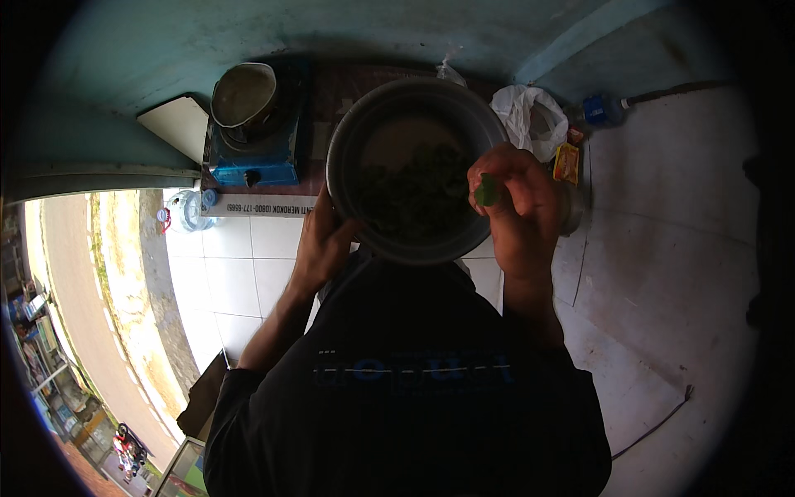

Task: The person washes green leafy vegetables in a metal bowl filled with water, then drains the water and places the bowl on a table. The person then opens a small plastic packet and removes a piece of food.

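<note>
My left hand (324, 242) grips the near left rim of a grey round basin (336, 146). Dark green leaves (413, 192) cover much of the basin's floor, mostly its near and right parts; shadow hides their detail. Over the right rim, my right hand (525, 202) pinches a small green leaf (486, 189) between thumb and fingers. The basin is held in front of my body, tilted so its inside faces me.
Left of the basin, a blue gas stove (254, 171) bears a metal pot (244, 95). A clear water jug (186, 211) is on the white tiles beside the doorway. A white plastic bag (528, 118), a yellow packet (566, 164) and a blue-labelled plastic bottle (601, 110) lie to the right.
</note>
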`<action>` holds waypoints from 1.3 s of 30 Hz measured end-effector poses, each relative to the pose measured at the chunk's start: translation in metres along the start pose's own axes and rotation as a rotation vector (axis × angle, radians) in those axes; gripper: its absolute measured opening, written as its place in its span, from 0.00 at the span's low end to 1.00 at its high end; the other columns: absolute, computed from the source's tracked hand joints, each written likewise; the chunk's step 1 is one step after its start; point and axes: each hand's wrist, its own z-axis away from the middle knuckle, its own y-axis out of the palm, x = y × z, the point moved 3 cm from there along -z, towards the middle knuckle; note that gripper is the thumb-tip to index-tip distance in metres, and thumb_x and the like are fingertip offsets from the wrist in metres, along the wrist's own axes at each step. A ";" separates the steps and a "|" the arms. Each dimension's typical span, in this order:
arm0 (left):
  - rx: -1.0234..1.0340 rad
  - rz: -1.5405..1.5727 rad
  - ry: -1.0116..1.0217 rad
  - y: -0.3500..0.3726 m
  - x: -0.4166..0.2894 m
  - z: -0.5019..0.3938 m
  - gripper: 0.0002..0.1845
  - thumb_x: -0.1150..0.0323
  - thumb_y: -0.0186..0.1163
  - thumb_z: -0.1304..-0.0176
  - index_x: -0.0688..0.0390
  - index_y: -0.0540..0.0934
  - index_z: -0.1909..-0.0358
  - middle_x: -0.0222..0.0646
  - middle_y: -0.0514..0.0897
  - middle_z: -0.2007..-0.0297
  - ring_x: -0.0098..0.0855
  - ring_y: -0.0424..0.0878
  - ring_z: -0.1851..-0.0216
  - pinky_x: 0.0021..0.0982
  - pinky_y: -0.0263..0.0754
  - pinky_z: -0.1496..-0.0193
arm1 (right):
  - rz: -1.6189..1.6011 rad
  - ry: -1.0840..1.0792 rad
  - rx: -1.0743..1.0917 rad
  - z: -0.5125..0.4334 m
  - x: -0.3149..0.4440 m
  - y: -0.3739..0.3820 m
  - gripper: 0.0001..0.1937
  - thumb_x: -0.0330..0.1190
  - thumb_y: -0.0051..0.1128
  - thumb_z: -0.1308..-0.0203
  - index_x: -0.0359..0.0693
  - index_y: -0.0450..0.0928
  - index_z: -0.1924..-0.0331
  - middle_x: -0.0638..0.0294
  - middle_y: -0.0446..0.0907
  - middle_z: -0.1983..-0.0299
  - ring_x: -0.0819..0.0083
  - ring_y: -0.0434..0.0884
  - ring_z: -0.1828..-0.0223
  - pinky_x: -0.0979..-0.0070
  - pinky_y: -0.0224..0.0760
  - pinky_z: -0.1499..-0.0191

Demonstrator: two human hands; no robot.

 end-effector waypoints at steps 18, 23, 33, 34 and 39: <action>0.033 -0.117 -0.153 0.004 0.063 -0.055 0.28 0.70 0.58 0.32 0.68 0.68 0.32 0.50 0.86 0.50 0.37 0.90 0.61 0.34 0.90 0.66 | 0.726 0.274 -0.249 0.063 -0.101 -0.068 0.08 0.30 0.66 0.32 0.36 0.81 0.67 0.63 0.80 0.76 0.76 0.76 0.77 0.74 0.65 0.73; 0.025 -0.054 -0.224 0.015 0.091 -0.064 0.27 0.71 0.57 0.33 0.68 0.69 0.33 0.48 0.87 0.54 0.36 0.90 0.64 0.35 0.90 0.68 | 0.702 0.205 -0.327 0.081 -0.108 -0.086 0.05 0.29 0.67 0.33 0.36 0.83 0.63 0.63 0.85 0.71 0.78 0.81 0.72 0.77 0.69 0.70; -0.175 0.029 -0.190 -0.006 0.080 -0.077 0.22 0.70 0.58 0.30 0.68 0.71 0.38 0.43 0.87 0.60 0.33 0.90 0.67 0.31 0.88 0.66 | 0.479 0.314 -0.383 0.081 -0.117 -0.124 0.06 0.28 0.67 0.31 0.34 0.85 0.56 0.62 0.87 0.68 0.81 0.85 0.65 0.79 0.78 0.60; -0.184 0.034 -0.166 -0.006 0.076 -0.075 0.22 0.70 0.58 0.30 0.68 0.71 0.38 0.43 0.87 0.60 0.33 0.90 0.67 0.31 0.88 0.67 | 0.454 0.324 -0.393 0.077 -0.118 -0.122 0.06 0.27 0.66 0.30 0.35 0.86 0.54 0.65 0.88 0.64 0.81 0.84 0.64 0.79 0.78 0.61; -0.106 -0.073 -0.197 0.005 0.074 -0.061 0.24 0.66 0.58 0.28 0.69 0.70 0.36 0.44 0.87 0.57 0.31 0.89 0.69 0.29 0.87 0.70 | 0.668 0.234 -0.116 0.036 -0.117 -0.096 0.11 0.28 0.66 0.32 0.38 0.86 0.48 0.62 0.86 0.62 0.73 0.85 0.63 0.76 0.79 0.58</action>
